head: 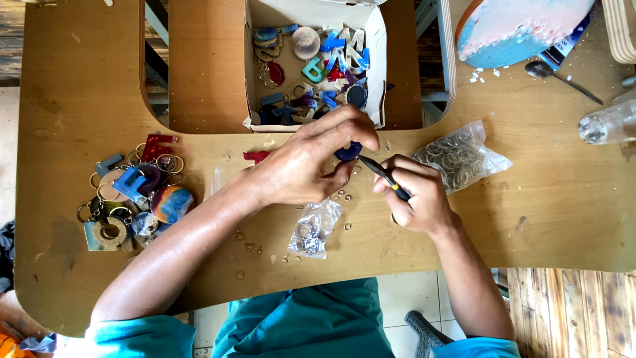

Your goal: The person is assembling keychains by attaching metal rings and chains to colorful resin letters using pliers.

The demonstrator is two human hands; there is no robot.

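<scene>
Pinching a small dark blue resin piece between thumb and fingertips, the left hand holds it just above the wooden table, below the open cardboard box of coloured letters. The right hand is closed around a thin black tool, its tip touching the piece. A clear bag of metal rings lies just right, a smaller bag beneath the hands, loose rings between. Finished keychains sit well left.
</scene>
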